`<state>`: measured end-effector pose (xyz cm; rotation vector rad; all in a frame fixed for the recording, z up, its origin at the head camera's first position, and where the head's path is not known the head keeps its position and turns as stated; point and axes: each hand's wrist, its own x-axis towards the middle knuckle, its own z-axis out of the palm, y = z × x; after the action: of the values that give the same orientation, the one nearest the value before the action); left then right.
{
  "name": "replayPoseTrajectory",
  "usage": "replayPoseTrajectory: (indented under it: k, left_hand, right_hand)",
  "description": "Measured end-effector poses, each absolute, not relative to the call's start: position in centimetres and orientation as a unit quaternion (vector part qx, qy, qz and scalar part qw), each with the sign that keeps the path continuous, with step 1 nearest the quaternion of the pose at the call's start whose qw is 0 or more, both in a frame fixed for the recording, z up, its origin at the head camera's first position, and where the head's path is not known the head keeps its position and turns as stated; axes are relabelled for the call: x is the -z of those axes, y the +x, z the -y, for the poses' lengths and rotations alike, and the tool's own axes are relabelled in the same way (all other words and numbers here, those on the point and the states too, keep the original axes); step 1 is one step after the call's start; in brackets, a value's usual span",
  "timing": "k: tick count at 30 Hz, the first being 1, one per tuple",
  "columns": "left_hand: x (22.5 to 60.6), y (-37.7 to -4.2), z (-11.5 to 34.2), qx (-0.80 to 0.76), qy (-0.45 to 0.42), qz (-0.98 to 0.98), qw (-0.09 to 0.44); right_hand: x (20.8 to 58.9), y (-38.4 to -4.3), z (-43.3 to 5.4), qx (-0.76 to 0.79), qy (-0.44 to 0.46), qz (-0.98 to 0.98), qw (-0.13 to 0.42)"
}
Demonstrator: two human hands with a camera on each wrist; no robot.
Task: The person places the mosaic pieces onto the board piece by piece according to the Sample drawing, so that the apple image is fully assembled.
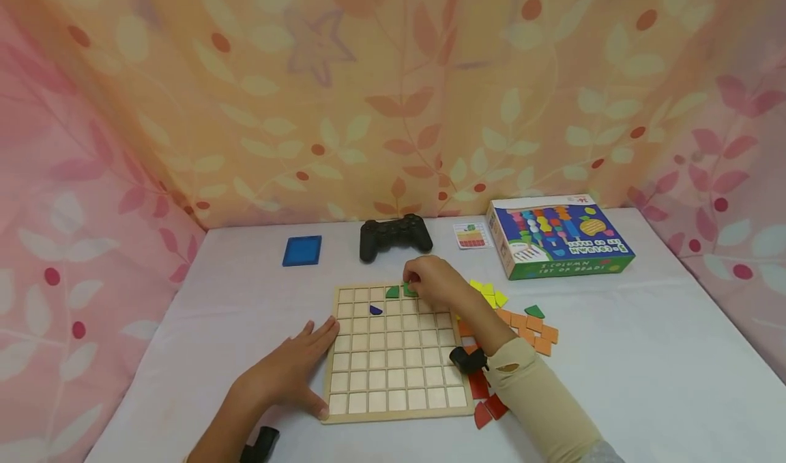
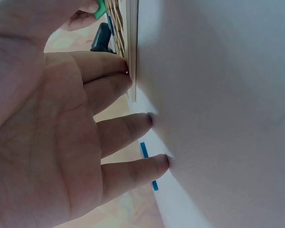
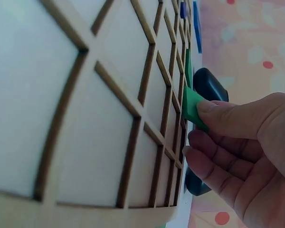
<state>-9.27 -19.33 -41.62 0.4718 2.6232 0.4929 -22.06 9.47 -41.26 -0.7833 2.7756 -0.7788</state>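
A wooden grid board with square cells lies flat on the white table. My right hand is over its far edge and pinches a green tile between thumb and fingers, at a cell in the far row. Just left of it, another green tile with a rounded corner sits in a far-row cell. A small dark blue piece lies in the second row. My left hand rests at the board's left side, fingers straight and spread, fingertips and thumb against the frame.
Orange tiles, yellow tiles, red tiles and a loose green tile lie right of the board. Behind stand a blue square tray, black game controller, small card and bead-set box, before a curtain.
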Motion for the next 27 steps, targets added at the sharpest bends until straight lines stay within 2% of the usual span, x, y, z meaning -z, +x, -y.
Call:
replayPoseTrajectory:
  k: [27]
  left_hand:
    - [41.8, -9.3, 19.3, -0.181, 0.167, -0.946, 0.212]
  right_hand:
    - [41.6, -20.9, -7.8, 0.196, -0.307, -0.931, 0.028]
